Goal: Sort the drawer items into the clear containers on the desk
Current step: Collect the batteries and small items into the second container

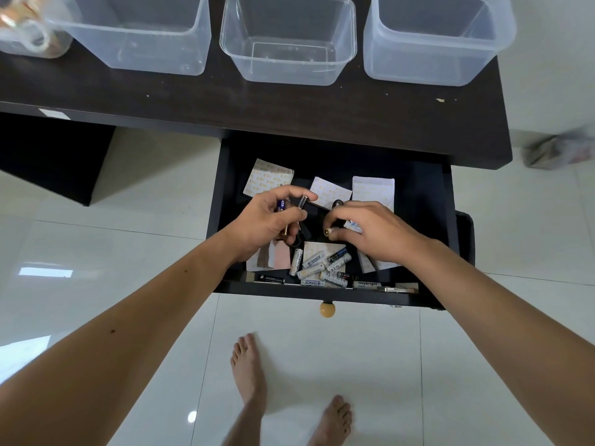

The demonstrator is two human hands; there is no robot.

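Note:
The dark drawer (428, 201) is pulled out below the desk. Inside lie several white batteries (314, 263), white paper packets (373, 189) and black scissors partly hidden under my hands. My left hand (270, 220) is closed around a few batteries (291, 209), one with a blue label and one dark. My right hand (376, 235) pinches a battery (331, 231) with a gold end over the drawer's middle. Three clear containers stand on the desk: left (141, 37), middle (288, 43), right (434, 43). All three look empty.
A clear jar (35, 30) with rolls of tape sits at the desk's far left. The dark desk top (225, 98) runs in front of the containers. A round yellow knob (327, 309) sticks out from the drawer front. My bare feet (249, 371) stand on the white tiles below.

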